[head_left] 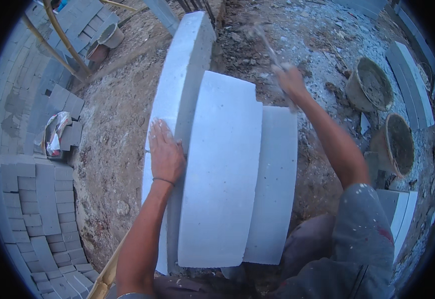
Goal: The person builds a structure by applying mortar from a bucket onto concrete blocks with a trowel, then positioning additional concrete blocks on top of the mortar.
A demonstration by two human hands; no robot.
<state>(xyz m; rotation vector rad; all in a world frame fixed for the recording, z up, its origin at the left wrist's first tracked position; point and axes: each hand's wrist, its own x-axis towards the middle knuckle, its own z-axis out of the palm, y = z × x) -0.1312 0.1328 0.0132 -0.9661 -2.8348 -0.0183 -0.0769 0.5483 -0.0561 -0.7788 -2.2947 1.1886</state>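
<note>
In the head view, a long white block with a grey side face runs up the middle, beside a broad white block and a thinner slab beneath that one's right side. My left hand lies flat on the long block, fingers extended and dusted pale. Up and to the right, above the slab's far end, my right hand grips a long, thin hand tool, smeared by motion, so its exact kind is unclear.
Buckets of grey mortar and more long blocks line the right. Stacked grey blocks, a white sack, bamboo poles and smaller buckets are at the left. Rubble covers the dirt ground.
</note>
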